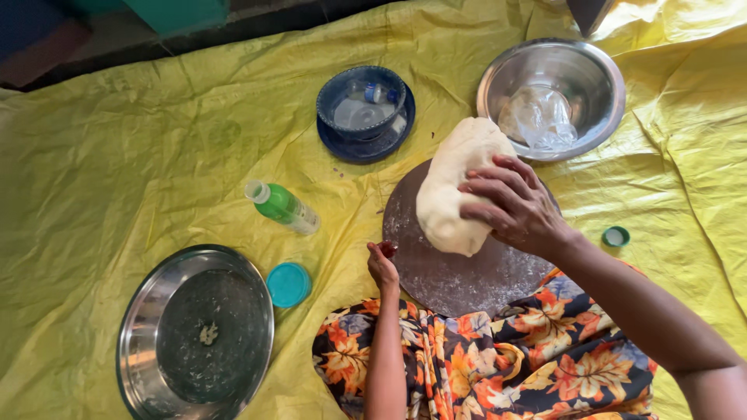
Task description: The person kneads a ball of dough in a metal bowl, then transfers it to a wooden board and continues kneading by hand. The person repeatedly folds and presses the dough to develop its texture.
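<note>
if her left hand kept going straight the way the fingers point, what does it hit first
The left hand already touches the round floured board's near edge; going on, it would probably meet the dough.

A large, pale, oblong lump of dough [455, 187] is lying slantwise on a round, dark, flour-dusted board [459, 272], its far end hanging past the board's far edge and its near end sitting near the board's middle, right of centre.

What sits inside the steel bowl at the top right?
The steel bowl holds a crumpled clear plastic bag. Whatever lies beneath the bag is hidden. The dough covers a little of the rim's lower left.
</note>
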